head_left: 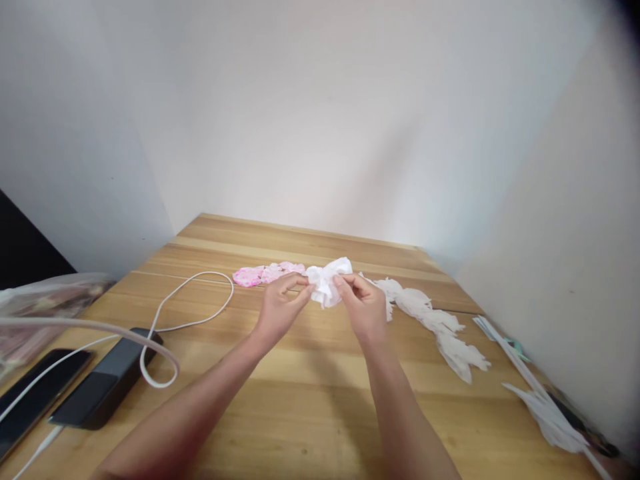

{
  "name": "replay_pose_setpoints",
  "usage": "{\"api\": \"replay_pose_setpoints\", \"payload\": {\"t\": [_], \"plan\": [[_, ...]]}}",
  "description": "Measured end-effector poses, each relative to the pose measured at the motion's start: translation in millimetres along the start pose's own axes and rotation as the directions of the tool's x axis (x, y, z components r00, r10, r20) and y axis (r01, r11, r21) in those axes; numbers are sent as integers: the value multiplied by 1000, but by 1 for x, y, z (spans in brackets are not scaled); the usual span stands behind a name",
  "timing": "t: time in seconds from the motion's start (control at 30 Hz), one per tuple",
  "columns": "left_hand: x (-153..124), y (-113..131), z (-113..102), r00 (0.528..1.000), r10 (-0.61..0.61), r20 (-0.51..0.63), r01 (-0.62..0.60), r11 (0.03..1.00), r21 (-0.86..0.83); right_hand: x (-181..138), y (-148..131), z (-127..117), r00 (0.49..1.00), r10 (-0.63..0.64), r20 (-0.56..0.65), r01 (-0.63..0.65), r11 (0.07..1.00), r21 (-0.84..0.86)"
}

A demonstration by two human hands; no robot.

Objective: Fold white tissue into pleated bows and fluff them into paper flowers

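Observation:
Both of my hands are raised over the middle of a wooden table and pinch a crumpled piece of white tissue paper. My left hand grips its left side with fingers closed. My right hand grips its right side the same way. Just behind the left hand lie pink patterned paper pieces flat on the table. To the right of my right hand a row of white cut tissue pieces stretches toward the table's right edge.
A white cable loops across the left of the table to a black power bank, beside a dark phone. A clear plastic bag sits at far left. White paper strips lie along the right edge by the wall.

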State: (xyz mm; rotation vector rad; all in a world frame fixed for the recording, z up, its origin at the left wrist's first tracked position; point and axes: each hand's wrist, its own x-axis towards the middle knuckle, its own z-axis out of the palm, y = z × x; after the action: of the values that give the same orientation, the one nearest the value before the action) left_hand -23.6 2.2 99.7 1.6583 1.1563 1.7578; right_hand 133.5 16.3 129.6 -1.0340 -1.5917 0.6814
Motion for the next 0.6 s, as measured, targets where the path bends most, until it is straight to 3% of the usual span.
{"api": "replay_pose_setpoints", "payload": {"t": [0.07,0.13,0.27,0.37,0.5,0.6], "plan": [[0,-3,0,989,-148,1,147,978,-147,1,3,1,999,35,-9,-35,998,60],[1,-3,-1,981,-192,-3,187,958,-216,1,2,2,1000,8,-16,-7,1000,28],[1,4,-2,995,-68,-73,61,994,-93,-3,-5,5,984,-177,-4,175,974,-144],[2,5,-2,992,-81,-92,77,996,-49,-5,-7,5,964,-262,49,266,938,-223],[2,3,-2,992,-117,-49,115,992,-44,-5,-5,5,954,-282,102,299,917,-266],[1,3,-1,1000,-2,-31,5,997,80,-5,-4,5,960,-250,128,276,926,-259]]}}
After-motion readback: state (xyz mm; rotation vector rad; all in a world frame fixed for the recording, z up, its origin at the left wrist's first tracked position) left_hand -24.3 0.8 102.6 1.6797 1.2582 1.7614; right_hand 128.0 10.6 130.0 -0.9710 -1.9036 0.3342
